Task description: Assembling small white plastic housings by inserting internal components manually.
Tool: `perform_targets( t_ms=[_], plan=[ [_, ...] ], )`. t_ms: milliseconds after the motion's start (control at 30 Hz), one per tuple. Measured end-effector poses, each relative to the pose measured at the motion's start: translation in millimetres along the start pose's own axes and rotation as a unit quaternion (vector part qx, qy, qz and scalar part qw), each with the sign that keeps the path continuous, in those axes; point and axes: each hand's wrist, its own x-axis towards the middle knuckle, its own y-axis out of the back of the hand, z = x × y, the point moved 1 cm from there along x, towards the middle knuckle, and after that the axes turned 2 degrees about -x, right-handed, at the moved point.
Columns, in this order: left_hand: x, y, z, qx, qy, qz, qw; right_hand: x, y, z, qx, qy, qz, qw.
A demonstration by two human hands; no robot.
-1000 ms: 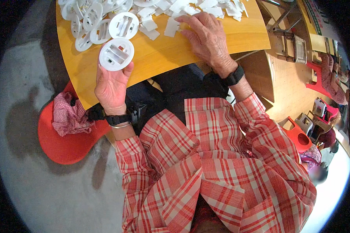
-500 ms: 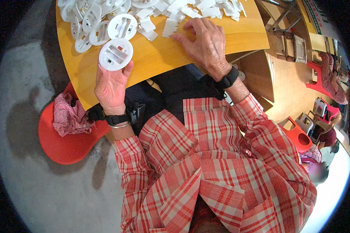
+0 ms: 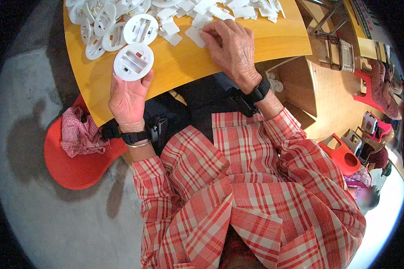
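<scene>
My left hand, palm up near the table's front edge, grips a round white plastic battery housing by its lower rim. Its rectangular slot, a small red part and a small dark part face up. Over the table, my right hand is bent with its fingers drawn together at the edge of a flat white plastic piece. The fingertips partly hide where they meet that piece. Another round white housing lies just beyond the one in my left hand.
Several more round housings are heaped at the table's far left. A pile of flat white pieces spreads along the far side of the yellow table. On the left, a red stool carries a pink cloth. An open cardboard box stands below the table's right side.
My right hand has shifted slightly left, its fingers curling in more. The flat white piece by its fingertips has turned and slid a little nearer. My left hand and its housing have barely moved.
</scene>
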Motion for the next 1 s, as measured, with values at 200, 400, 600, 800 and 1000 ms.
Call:
perform_targets(
  t_ms=[200,400,600,800,1000],
  plan=[
    [0,0,1,0.010,-0.002,0.003,1.000,-3,0,3,0.011,0.023,-0.004,1.000],
    [1,-1,0,-0.004,0.000,0.002,1.000,-2,2,2,0.118,-0.064,-0.035,0.990],
    [0,0,0,0.005,0.002,0.008,1.000,3,12,-11,0.284,-0.202,-0.131,0.928],
    [0,-3,0,-0.007,0.000,0.008,1.000,1,8,-14,0.342,-0.175,-0.086,0.919],
    [0,1,0,-0.001,0.009,0.008,1.000,-1,2,-11,0.361,-0.132,-0.095,0.918]
  ],
)
